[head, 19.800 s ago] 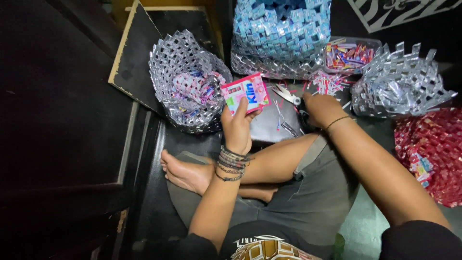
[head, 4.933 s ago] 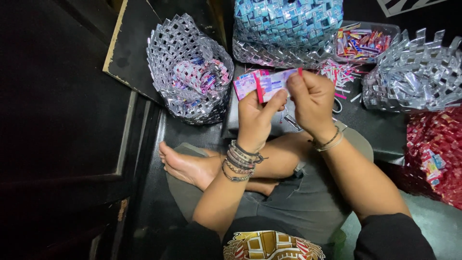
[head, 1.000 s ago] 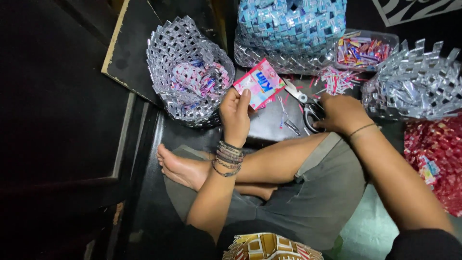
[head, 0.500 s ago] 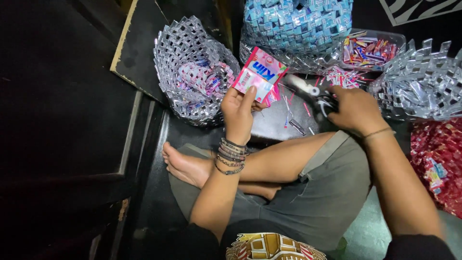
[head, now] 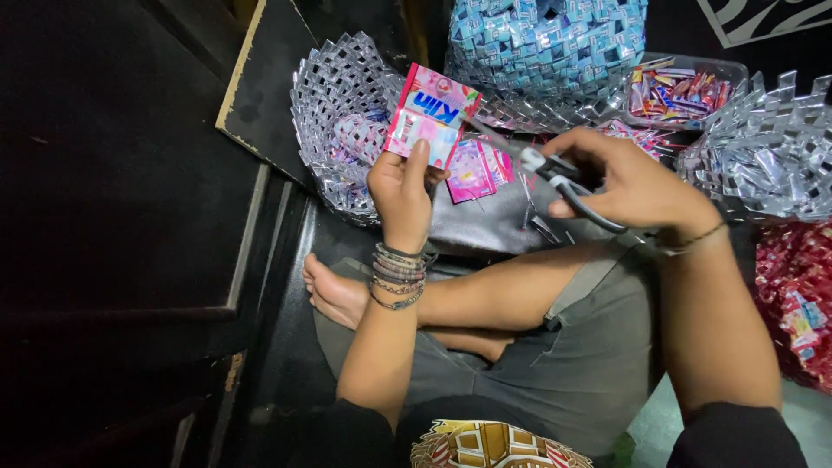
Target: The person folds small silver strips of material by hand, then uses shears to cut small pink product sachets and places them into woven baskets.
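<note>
Across the top of the view stand the big woven pieces: a blue-and-silver woven basket (head: 548,48) at centre, a silver open-weave basket (head: 342,121) to its left, and another silver woven piece (head: 767,143) at the right edge, with a heap of red wrappers (head: 793,299) below it. Behind them a clear tub (head: 680,87) holds bright folded strips, red, yellow and blue. On the grey sheet by the knees lie loose pink wrappers (head: 477,169). Nearer, the left hand (head: 400,186) has its grip closed on a pink sachet (head: 431,115), thumb pressed up its lower face; the packet is rectangular, pink with a paler panel and blue lettering, its long axis running up and slightly left, held in front of the open-weave basket. To its right, the right hand (head: 637,186) is closed around the handles of the scissors (head: 555,173), whose blades point left toward the sachet's lower right edge, near but apart. This hand is the nearer one to that free edge
</note>
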